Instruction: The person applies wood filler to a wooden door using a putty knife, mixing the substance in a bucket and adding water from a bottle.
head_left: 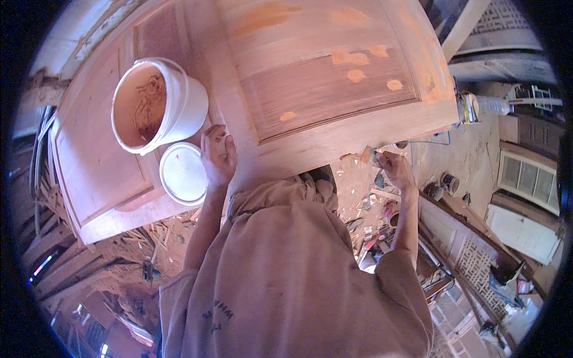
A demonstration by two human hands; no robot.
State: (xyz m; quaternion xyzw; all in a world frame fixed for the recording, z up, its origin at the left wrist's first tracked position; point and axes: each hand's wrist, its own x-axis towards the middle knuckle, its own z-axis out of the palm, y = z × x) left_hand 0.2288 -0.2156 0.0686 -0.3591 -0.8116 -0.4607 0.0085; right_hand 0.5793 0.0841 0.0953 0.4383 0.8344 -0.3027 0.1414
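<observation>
A panelled wooden door (239, 119) lies in front of me, with several orange filler patches (356, 76) on its panel and frame. On it, to the left, stands a white bucket (190, 107) with brownish-orange paste inside. Its round white lid (181, 173) lies just below the bucket. Beside the lid's right edge is my left hand (218, 158), fingers loosely bent and apart, with nothing visible in them. My right hand (396, 170) is closed around a small putty knife (372, 157), just off the door's near edge. Orange filler shows on its blade.
Debris and wood scraps (364, 197) litter the floor below the door's near edge. Timber pieces (65, 262) are piled at left. On the right are a white-framed window sash (528, 176), a lattice panel (477, 262) and a clear plastic bottle (492, 105).
</observation>
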